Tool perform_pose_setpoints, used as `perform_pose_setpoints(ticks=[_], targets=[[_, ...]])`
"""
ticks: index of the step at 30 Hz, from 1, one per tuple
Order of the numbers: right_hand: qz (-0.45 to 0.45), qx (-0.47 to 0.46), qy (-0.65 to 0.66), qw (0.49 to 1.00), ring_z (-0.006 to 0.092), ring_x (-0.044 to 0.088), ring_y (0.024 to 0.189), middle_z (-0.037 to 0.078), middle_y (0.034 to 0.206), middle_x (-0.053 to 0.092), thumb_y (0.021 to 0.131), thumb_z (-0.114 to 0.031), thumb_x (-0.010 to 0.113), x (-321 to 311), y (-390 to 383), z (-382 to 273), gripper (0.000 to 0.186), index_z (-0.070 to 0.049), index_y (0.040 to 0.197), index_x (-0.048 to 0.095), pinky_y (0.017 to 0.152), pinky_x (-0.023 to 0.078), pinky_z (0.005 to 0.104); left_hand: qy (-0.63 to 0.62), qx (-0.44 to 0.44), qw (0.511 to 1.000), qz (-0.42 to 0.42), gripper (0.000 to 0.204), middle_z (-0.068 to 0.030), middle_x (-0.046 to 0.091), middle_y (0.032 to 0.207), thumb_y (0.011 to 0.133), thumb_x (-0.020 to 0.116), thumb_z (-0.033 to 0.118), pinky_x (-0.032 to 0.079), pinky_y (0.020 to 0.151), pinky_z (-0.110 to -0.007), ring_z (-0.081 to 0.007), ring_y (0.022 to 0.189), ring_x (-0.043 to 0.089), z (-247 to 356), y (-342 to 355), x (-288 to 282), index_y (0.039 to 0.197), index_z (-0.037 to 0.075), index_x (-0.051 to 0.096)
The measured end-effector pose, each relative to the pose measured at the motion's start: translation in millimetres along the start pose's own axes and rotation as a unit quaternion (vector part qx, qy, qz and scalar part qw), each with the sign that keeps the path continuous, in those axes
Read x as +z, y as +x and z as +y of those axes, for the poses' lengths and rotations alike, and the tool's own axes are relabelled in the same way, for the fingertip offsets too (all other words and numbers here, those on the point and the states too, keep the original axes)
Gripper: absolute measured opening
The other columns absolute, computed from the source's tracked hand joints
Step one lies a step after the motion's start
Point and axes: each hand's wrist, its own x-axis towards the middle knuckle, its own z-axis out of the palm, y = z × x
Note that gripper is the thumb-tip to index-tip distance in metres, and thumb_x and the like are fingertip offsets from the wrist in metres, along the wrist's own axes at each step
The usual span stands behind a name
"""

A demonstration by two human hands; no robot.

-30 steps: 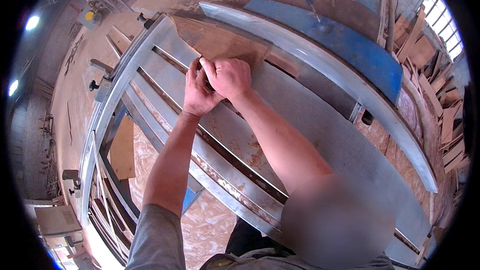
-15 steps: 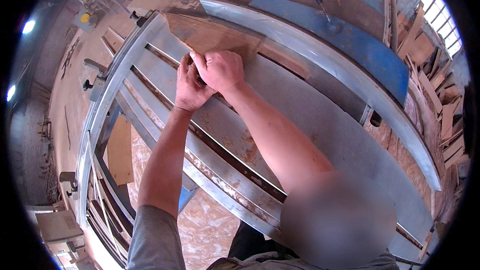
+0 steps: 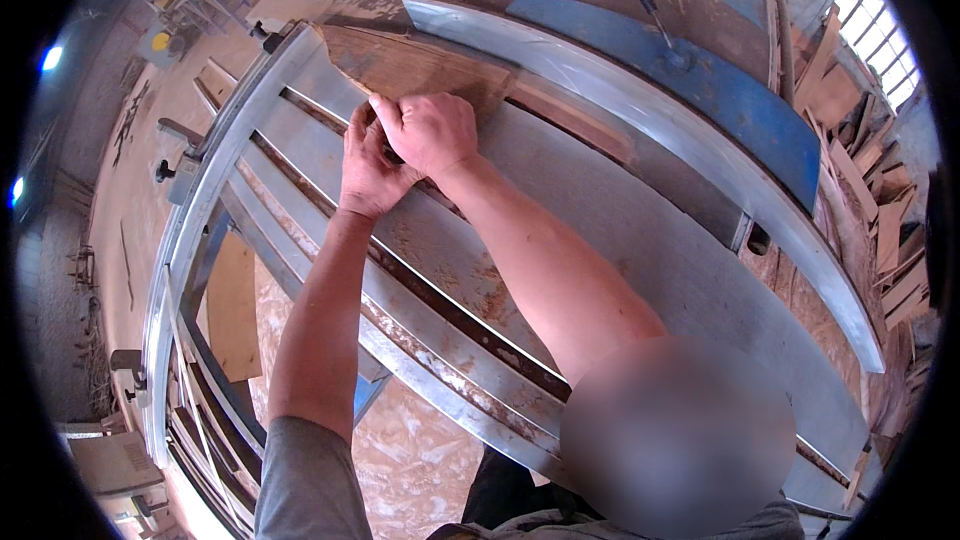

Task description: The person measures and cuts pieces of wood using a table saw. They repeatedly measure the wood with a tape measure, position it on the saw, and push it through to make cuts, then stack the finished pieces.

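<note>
Both my hands meet at the near edge of a brown wooden board point(image 3: 420, 65), which lies over the far left part of a grey metal machine table point(image 3: 600, 230). My right hand point(image 3: 432, 132) is closed in a fist, its thumb pointing to the upper left beside the board. Pressed against it from below, my left hand point(image 3: 374, 168) has its fingers curled upward. Whatever the two hands grip between them is hidden. A long shiny metal fence point(image 3: 620, 90) runs beyond the board.
A blue panel point(image 3: 730, 80) with a dark-handled brush-like tool point(image 3: 650, 5) on it lies past the fence. Slots cross the table, and a metal rail point(image 3: 190, 210) with clamps curves down its left end. Wood offcuts point(image 3: 890, 230) pile up at the right.
The whole view has shifted slightly. My hands stay together beside the board, with hardly any change in their grip.
</note>
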Motion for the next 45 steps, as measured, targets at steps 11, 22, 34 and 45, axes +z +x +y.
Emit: perform_pose_setpoints(ticks=[11,22,34,45], targets=[[-0.007,0.002,0.004,1.000,0.0349,0.069,0.066,0.016,0.067,0.068,0.095,-0.048,0.048,0.7,0.7,-0.4,0.054,-0.009,0.067,0.073,0.063,0.055,0.0464,0.015,0.001,1.000,-0.020,0.084,-0.0217,0.043,0.142,0.063,0.086,0.046,0.033,0.111,-0.048,-0.0405,0.133,0.037,-1.4,1.5,-0.1,0.131,0.006,0.055],[0.027,-0.006,0.014,1.000,0.0381,0.066,0.062,0.019,0.063,0.065,0.094,-0.051,0.050,4.7,1.2,1.0,0.059,-0.005,0.064,0.071,0.060,0.053,0.0483,0.009,-0.013,0.999,-0.036,0.089,-0.0211,0.040,0.146,0.066,0.087,0.048,0.028,0.116,-0.044,-0.0392,0.139,0.032,3.7,1.5,-4.3,0.134,0.003,0.052],[0.019,0.008,0.017,1.000,0.0401,0.067,0.066,0.022,0.066,0.064,0.093,-0.055,0.048,3.6,2.3,0.1,0.063,-0.003,0.067,0.072,0.063,0.054,0.0485,0.022,0.013,1.000,0.011,0.081,-0.0214,0.048,0.138,0.062,0.086,0.048,0.039,0.106,-0.049,-0.0419,0.124,0.047,2.5,4.6,-1.3,0.128,0.008,0.059],[0.043,-0.001,0.000,0.999,0.0415,0.066,0.065,0.023,0.064,0.063,0.094,-0.051,0.049,5.6,1.5,-0.6,0.062,-0.001,0.065,0.070,0.065,0.053,0.0495,0.033,-0.037,0.998,-0.025,0.090,-0.0250,0.041,0.144,0.060,0.086,0.048,0.035,0.111,-0.049,-0.0431,0.131,0.041,2.0,5.3,-2.3,0.136,0.011,0.054]])
